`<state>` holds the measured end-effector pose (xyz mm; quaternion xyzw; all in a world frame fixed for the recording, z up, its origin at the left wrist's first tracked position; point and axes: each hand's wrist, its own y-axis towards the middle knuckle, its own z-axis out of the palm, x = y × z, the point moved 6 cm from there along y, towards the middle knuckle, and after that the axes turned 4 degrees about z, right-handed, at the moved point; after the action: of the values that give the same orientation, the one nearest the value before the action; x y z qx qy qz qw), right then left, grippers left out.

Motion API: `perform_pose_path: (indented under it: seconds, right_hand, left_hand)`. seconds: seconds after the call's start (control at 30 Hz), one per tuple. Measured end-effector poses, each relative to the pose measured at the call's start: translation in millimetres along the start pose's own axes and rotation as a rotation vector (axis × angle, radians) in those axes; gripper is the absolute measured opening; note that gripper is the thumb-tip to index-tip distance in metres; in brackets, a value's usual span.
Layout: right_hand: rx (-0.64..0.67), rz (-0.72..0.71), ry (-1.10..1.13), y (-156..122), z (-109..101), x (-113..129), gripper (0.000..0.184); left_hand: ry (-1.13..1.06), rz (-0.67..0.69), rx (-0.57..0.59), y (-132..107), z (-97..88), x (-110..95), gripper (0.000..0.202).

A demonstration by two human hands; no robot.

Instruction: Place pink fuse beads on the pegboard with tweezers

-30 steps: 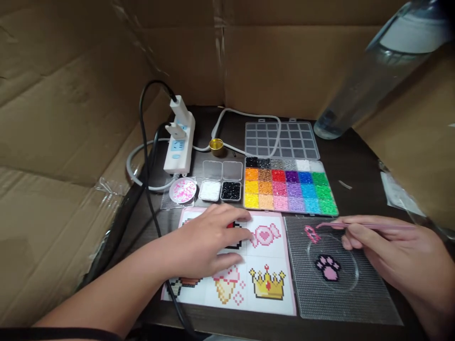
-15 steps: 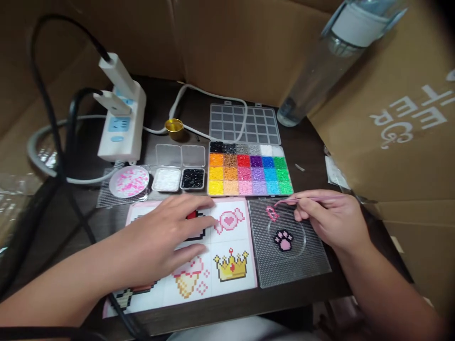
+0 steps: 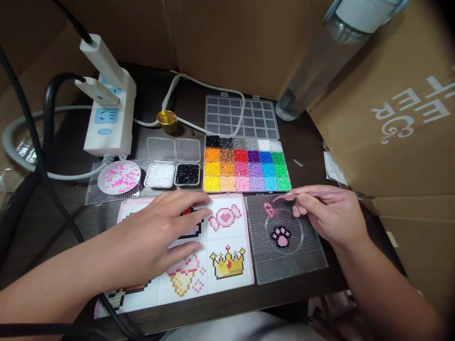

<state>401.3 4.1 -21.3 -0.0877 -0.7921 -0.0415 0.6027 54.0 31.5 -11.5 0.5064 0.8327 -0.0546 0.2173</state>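
My left hand lies flat with fingers spread on a pattern sheet printed with a candy, a crown and an ice cream. My right hand pinches pink tweezers, whose tip rests by a small pink bead shape on the clear pegboard. A black and pink paw of beads sits lower on that board. Just behind lies the open bead box with many colours.
A small twin case of white and black beads and a dish of pink beads sit at the left. A white power strip with cables, a gold cap and a clear bottle stand behind. Cardboard walls surround the dark table.
The view has shifted right and down, so everything slid left in frame. My right hand with the tweezers stays at the pink bead shape; my left hand stays on the sheet.
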Motion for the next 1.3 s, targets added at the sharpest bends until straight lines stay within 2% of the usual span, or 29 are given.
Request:
perform_pose_path:
  seconds: [0.33,0.9,1.3]
  right_hand:
    - [0.027,-0.037,-0.037,3.1,7.9,11.3,0.010]
    - [0.010,-0.052,-0.053,2.3,10.2,16.5,0.017]
    - [0.018,-0.046,-0.042,2.8,9.9,14.4,0.010]
  left_hand:
    - [0.006,0.013,-0.074,-1.3,2.5,6.1,0.032]
    - [0.001,0.032,-0.075,0.0,2.1,7.0,0.032]
    - [-0.017,-0.052,-0.054,-3.9,6.6,11.9,0.040]
